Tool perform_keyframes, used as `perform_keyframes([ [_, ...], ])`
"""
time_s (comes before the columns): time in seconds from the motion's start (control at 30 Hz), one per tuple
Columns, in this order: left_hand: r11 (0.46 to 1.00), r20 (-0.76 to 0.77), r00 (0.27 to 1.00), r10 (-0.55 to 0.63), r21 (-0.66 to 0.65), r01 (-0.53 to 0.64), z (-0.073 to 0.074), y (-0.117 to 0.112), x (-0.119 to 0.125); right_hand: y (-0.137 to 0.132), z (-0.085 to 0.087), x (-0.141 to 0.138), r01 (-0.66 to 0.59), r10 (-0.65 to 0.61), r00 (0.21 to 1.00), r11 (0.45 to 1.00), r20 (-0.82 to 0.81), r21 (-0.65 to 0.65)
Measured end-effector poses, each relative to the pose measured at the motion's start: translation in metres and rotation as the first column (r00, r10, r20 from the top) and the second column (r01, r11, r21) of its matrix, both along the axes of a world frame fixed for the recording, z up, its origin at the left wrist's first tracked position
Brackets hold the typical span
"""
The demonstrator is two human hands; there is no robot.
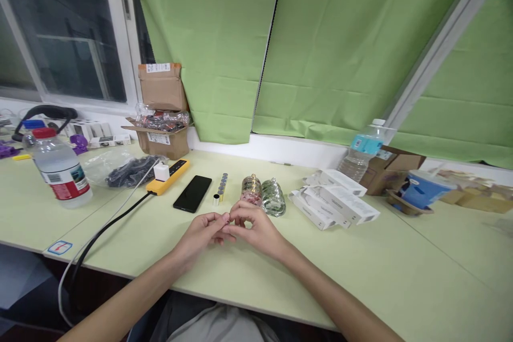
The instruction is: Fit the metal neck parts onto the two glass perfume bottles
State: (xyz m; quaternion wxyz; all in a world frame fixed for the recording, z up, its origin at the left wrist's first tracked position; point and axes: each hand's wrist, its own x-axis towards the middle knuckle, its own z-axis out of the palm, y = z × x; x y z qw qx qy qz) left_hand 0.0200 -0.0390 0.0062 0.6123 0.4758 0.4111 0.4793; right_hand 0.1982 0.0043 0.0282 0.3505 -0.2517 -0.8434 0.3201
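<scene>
My left hand (207, 231) and my right hand (252, 224) meet over the near middle of the table. Fingertips of both pinch together around something tiny and pinkish, too small to name. Just beyond my right hand stand a clear lidded jar with pink contents (251, 190) and a clear lidded jar with green contents (273, 197). Past my left hand sit a small silver and black cylinder (216, 200) and a short row of small grey round pieces (223, 186). A black phone (193, 194) lies to their left.
A yellow power strip (168, 176) with a white plug and cables lies left. Farther left stands a red-capped bottle (62, 171). An open cardboard box (160, 139) sits against the wall. White boxes (332, 200), a water bottle (363, 149) and a blue cup (425, 189) occupy the right.
</scene>
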Motion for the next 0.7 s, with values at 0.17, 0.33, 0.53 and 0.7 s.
perform_keyframes([
  [0.17, 0.999, 0.001, 1.000, -0.003, -0.033, 0.003, 0.002, -0.001, -0.001, 0.001, 0.006, 0.003, -0.057, 0.057, 0.998, 0.998, 0.028, -0.005],
  [0.33, 0.997, 0.109, 0.994, -0.022, -0.066, 0.029, 0.001, -0.001, -0.001, 0.008, 0.004, 0.007, -0.056, 0.056, 0.998, 0.998, 0.007, -0.013],
  [0.53, 0.999, 0.188, 0.981, -0.038, -0.027, 0.044, -0.001, 0.000, -0.002, 0.013, 0.003, 0.011, -0.020, 0.019, 1.000, 0.999, 0.025, 0.038],
  [0.7, 1.000, 0.181, 0.983, -0.019, -0.011, 0.021, -0.002, 0.000, 0.000, 0.008, 0.006, 0.011, -0.003, -0.004, 0.998, 0.994, 0.057, 0.112],
])
